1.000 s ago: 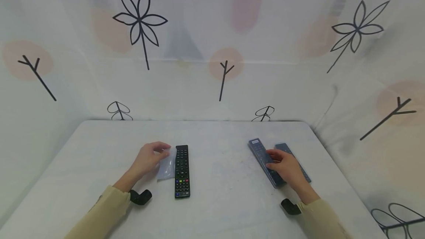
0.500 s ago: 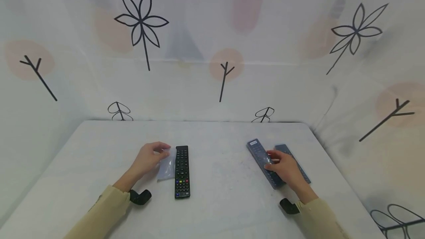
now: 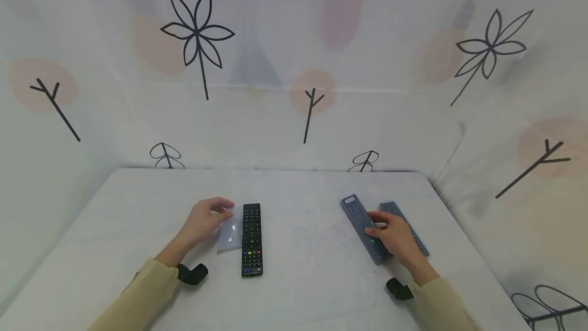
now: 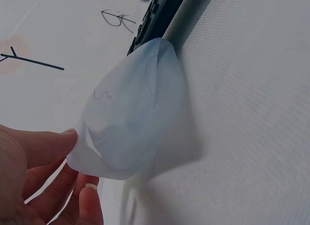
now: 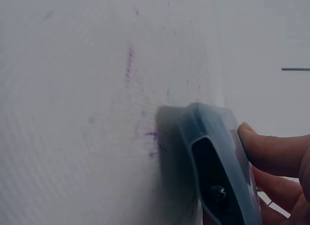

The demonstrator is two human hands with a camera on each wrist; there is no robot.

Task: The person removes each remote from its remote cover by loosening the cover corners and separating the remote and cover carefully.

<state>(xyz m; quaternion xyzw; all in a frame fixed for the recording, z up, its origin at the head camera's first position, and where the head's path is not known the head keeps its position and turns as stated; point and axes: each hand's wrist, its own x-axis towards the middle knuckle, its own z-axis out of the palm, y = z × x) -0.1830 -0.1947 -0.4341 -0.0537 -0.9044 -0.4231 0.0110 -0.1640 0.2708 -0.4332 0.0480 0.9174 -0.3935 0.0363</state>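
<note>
My left hand (image 3: 202, 222) pinches a clear plastic sleeve (image 4: 131, 113) between thumb and fingers. The sleeve's far end reaches a black remote control (image 3: 251, 241) with coloured buttons, which lies lengthwise in front of me. On the right, my right hand (image 3: 397, 239) grips a dark remote control in a translucent cover (image 3: 358, 221) by its side edge. That covered remote slants with its labelled top end toward the back left; its smooth end (image 5: 213, 123) shows close over the table in the right wrist view. Another covered remote (image 3: 391, 209) lies to the right, partly hidden behind my right hand.
Everything is on a white table (image 3: 303, 290), its back edge against a patterned cloth wall (image 3: 275, 121). Cloth walls also stand on both sides. A black wrist mount (image 3: 193, 274) sticks out at my left sleeve, and another mount (image 3: 398, 289) at my right.
The covered remote in my right hand has shifted slightly left and turned its button face more upward. My left hand, the sleeve and the black remote stay put; the head view has tilted a little.
</note>
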